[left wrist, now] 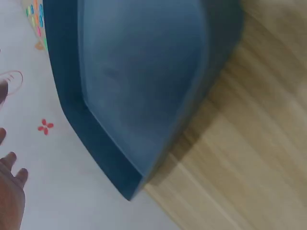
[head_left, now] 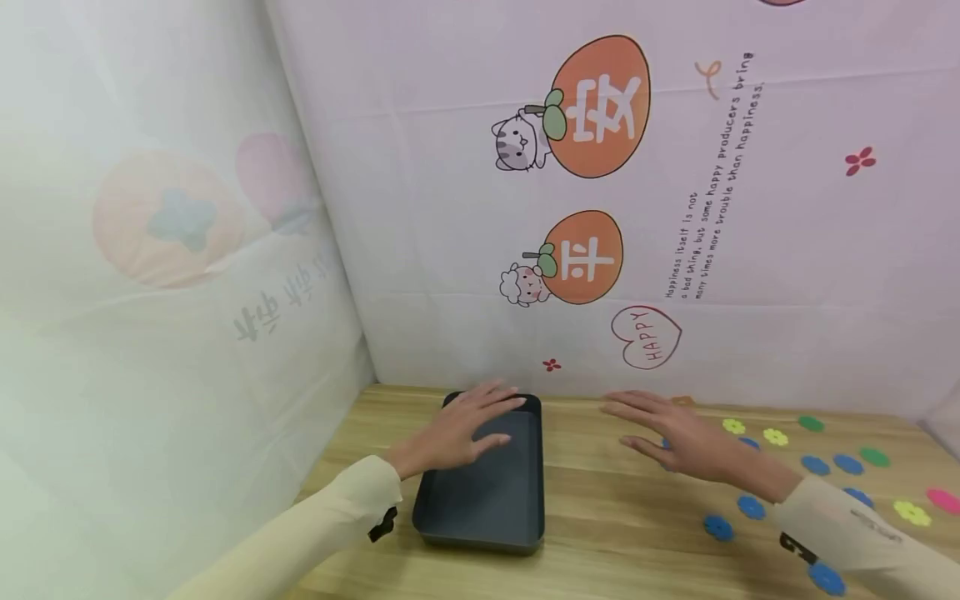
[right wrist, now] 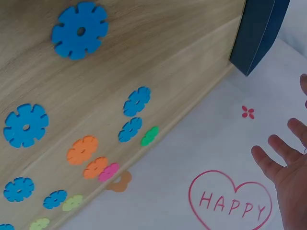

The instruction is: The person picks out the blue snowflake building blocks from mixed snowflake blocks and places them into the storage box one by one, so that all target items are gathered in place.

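A dark grey rectangular tray (head_left: 487, 500) lies on the wooden table, its inside bare. My left hand (head_left: 461, 425) hovers over its far left part, fingers stretched out and holding nothing. To the right of the tray my right hand (head_left: 675, 433) is held above the table, fingers spread and nothing in them. Flower-shaped plastic discs lie scattered around and beneath the right forearm: several blue ones (head_left: 718, 527), yellow ones (head_left: 912, 512), green ones (head_left: 875, 457) and a pink one (head_left: 943, 501). In the right wrist view, orange discs (right wrist: 82, 150) lie among the blue ones.
The wood-grain table (head_left: 600, 533) ends at a white printed cloth (head_left: 450, 250) hanging behind it. Another white cloth (head_left: 187, 400) hangs along the left side. A brown disc (right wrist: 120, 182) sits at the table's far edge.
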Available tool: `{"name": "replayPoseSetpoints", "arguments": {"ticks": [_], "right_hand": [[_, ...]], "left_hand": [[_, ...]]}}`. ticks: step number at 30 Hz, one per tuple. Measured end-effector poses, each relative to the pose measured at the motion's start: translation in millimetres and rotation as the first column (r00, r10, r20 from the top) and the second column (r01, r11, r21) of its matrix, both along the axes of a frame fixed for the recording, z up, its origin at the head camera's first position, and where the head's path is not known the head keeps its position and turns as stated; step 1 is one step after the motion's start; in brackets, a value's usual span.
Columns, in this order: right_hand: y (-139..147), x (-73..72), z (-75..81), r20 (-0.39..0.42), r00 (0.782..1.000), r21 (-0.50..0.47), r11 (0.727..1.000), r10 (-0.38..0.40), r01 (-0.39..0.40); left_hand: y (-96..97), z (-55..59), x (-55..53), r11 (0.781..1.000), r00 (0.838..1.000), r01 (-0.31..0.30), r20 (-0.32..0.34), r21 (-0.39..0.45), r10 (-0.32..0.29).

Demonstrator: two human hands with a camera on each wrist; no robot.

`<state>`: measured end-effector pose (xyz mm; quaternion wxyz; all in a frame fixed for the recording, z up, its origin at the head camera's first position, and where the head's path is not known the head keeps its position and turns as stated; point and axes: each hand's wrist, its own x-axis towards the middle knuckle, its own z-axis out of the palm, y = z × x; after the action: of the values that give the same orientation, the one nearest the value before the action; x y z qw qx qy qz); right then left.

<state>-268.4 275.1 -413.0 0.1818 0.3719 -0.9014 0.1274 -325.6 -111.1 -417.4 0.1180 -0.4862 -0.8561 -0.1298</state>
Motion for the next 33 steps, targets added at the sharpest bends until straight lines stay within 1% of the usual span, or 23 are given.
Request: {"name": "replayPoseSetpoints", "arguments": {"ticks": [3,5,7,8,9,11,12,13,15,16,18,19,21,23,25,26,27,28,29,30,31,32,33], "right_hand": [[6.6,-3.2,0.1,0.030,0.999,-0.019,0.999,-0.037,0.038],[12.5,-5.6,-0.7,0.047,0.997,-0.033,0.997,-0.066,0.067],[18.6,-8.2,-1.3,0.072,0.994,-0.061,0.995,-0.079,0.084],[21.9,-9.7,-2.1,0.088,0.993,-0.081,0.993,-0.083,0.090],[25.3,-11.0,-2.9,0.104,0.991,-0.105,0.990,-0.083,0.094],[32.3,-13.0,-4.2,0.140,0.987,-0.148,0.984,-0.080,0.101],[35.8,-13.9,-4.7,0.165,0.984,-0.172,0.980,-0.073,0.102],[39.5,-14.7,-4.9,0.195,0.978,-0.192,0.976,-0.069,0.107],[47.0,-17.2,-5.7,0.249,0.966,-0.223,0.966,-0.071,0.129],[50.6,-18.7,-5.7,0.278,0.958,-0.234,0.962,-0.071,0.139],[58.2,-22.4,-6.8,0.325,0.943,-0.251,0.954,-0.076,0.163],[63.4,-23.8,-7.3,0.335,0.939,-0.255,0.952,-0.079,0.171],[72.5,-26.0,-9.4,0.334,0.938,-0.261,0.948,-0.087,0.181],[80.8,-27.0,-11.8,0.328,0.942,-0.270,0.947,-0.079,0.174],[87.0,-27.5,-14.3,0.350,0.934,-0.287,0.942,-0.064,0.173],[89.7,-27.8,-15.8,0.380,0.923,-0.297,0.937,-0.060,0.183],[92.3,-28.2,-17.1,0.418,0.907,-0.313,0.931,-0.044,0.189],[95.4,-29.5,-18.9,0.465,0.885,-0.330,0.922,-0.028,0.203],[99.0,-31.3,-20.7,0.504,0.864,-0.341,0.914,-0.018,0.218],[102.7,-32.9,-22.3,0.542,0.840,-0.354,0.904,-0.010,0.239],[107.0,-34.4,-24.3,0.566,0.824,-0.369,0.895,0.002,0.251],[111.2,-35.1,-25.3,0.589,0.808,-0.383,0.886,0.017,0.261],[115.2,-34.8,-26.0,0.608,0.794,-0.393,0.878,0.024,0.274]], "left_hand": [[-8.8,-2.4,0.6,0.994,0.996,-0.069,0.062,0.089,0.063],[-13.7,-4.4,0.9,0.983,0.988,-0.129,0.099,0.127,0.117],[-19.2,-7.8,0.7,0.969,0.974,-0.198,0.140,0.149,0.177],[-22.3,-9.8,0.2,0.960,0.963,-0.237,0.166,0.149,0.213],[-25.7,-12.0,-0.3,0.949,0.948,-0.281,0.193,0.143,0.251],[-32.4,-16.1,-1.7,0.920,0.906,-0.372,0.263,0.127,0.330],[-35.3,-17.5,-2.5,0.903,0.882,-0.412,0.304,0.120,0.362],[-38.0,-18.6,-3.3,0.885,0.853,-0.452,0.345,0.111,0.392],[-42.3,-19.6,-5.1,0.853,0.799,-0.512,0.419,0.101,0.430],[-43.9,-19.5,-5.8,0.840,0.775,-0.534,0.455,0.099,0.439],[-46.5,-18.9,-6.7,0.816,0.732,-0.568,0.516,0.102,0.445],[-46.8,-18.7,-7.2,0.808,0.717,-0.579,0.538,0.105,0.444],[-47.5,-18.5,-8.0,0.797,0.686,-0.594,0.585,0.106,0.433],[-49.2,-19.3,-8.5,0.785,0.649,-0.611,0.634,0.106,0.420],[-51.7,-19.6,-8.3,0.775,0.610,-0.625,0.680,0.096,0.407],[-53.0,-20.2,-8.0,0.768,0.582,-0.634,0.710,0.092,0.396],[-54.0,-20.4,-7.1,0.761,0.552,-0.643,0.742,0.088,0.381],[-54.9,-20.9,-6.1,0.752,0.519,-0.654,0.773,0.083,0.366],[-55.6,-21.4,-5.4,0.745,0.489,-0.662,0.799,0.080,0.350],[-55.8,-21.5,-4.7,0.740,0.462,-0.669,0.824,0.079,0.330],[-55.7,-21.9,-4.7,0.735,0.434,-0.674,0.847,0.078,0.308],[-55.3,-22.5,-4.5,0.735,0.418,-0.673,0.862,0.082,0.286],[-54.8,-22.5,-4.3,0.737,0.406,-0.670,0.875,0.087,0.265]]}}
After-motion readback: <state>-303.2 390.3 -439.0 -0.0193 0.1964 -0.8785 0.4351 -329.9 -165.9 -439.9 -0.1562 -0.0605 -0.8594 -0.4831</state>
